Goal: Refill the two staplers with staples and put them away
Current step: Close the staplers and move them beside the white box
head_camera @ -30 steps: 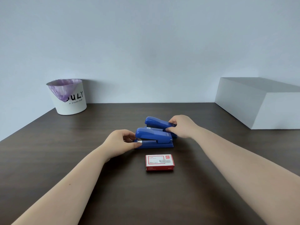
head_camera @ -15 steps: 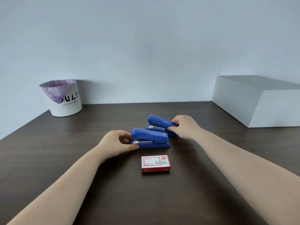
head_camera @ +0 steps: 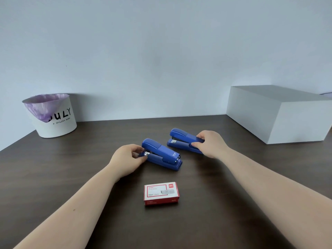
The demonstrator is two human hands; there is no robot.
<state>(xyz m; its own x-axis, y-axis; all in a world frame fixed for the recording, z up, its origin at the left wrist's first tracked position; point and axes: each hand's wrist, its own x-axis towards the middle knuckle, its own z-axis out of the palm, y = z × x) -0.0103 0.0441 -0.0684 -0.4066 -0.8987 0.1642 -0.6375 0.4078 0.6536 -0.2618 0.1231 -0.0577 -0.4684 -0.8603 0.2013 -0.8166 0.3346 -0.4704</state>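
Two blue staplers lie closed on the dark wooden table, angled alike. The nearer stapler is gripped at its front end by my left hand, thumb and fingers pinching the nose. The farther stapler sits to the right and behind it, and my right hand holds its rear end. A red and white box of staples lies shut on the table in front of both, touched by neither hand.
A white round bin with a purple liner stands at the back left by the wall. A large white box sits at the back right. The table's left edge runs diagonally near the bin.
The two staplers have been drawn apart: the nearer one slid left and turned with my left hand, the farther one moved right with my right hand. The staple box stayed put.
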